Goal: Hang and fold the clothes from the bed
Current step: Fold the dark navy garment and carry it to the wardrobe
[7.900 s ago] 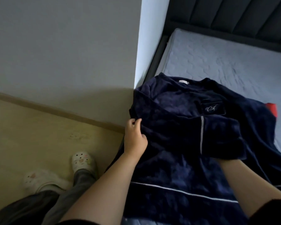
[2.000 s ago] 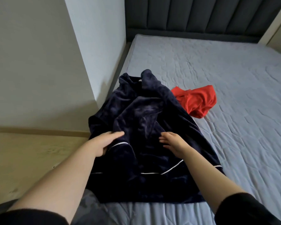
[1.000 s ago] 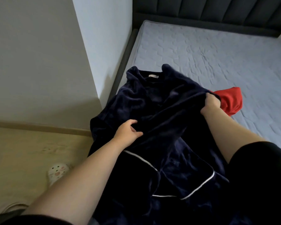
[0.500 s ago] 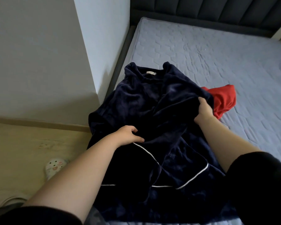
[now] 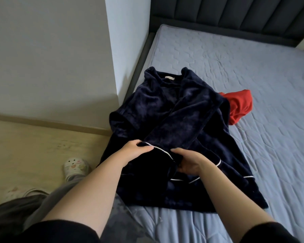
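So the dark navy fleece top with white piping point(image 5: 174, 109) is spread on the near left corner of the pale blue quilted bed point(image 5: 253, 67), with its left side drooping off the edge. One sleeve lies folded across the front. Left hand point(image 5: 135, 149) pinches its piped cuff, and right hand point(image 5: 188, 163) curls into the same cuff with the fingertips buried in fabric. A crumpled red garment point(image 5: 239, 104) sits on the right, half hidden under the navy one. There's a white clog point(image 5: 75, 164) on the pale wood floor point(image 5: 33, 146) to the left.
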The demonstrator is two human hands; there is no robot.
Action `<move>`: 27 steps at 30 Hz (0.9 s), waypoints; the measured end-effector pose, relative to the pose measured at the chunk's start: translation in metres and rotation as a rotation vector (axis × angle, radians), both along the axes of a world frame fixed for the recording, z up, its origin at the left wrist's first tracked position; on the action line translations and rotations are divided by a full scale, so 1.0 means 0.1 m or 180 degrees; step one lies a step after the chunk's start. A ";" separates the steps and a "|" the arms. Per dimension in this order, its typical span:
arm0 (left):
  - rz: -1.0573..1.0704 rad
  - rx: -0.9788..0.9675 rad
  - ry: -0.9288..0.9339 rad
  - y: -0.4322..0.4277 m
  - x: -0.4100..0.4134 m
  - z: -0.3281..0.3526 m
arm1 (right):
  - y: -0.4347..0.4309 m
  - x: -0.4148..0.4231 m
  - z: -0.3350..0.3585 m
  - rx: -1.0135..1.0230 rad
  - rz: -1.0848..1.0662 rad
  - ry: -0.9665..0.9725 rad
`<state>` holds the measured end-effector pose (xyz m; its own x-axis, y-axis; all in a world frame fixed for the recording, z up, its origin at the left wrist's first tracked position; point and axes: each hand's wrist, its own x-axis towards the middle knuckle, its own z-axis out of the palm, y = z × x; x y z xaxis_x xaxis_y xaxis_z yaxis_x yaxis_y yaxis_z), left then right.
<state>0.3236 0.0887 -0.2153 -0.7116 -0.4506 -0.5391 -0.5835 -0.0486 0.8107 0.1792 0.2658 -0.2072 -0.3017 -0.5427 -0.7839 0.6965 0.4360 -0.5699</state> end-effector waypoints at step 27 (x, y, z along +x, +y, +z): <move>-0.1788 -0.1436 -0.0716 0.14 0.61 0.22 | 0.02 0.91 -0.09 0.0433 -0.0243 0.5042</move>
<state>0.3847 0.1025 -0.1935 -0.7940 -0.2640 -0.5477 -0.5764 0.6135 0.5398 0.2705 0.2680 -0.2165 -0.8458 -0.4439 0.2960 -0.5152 0.5352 -0.6694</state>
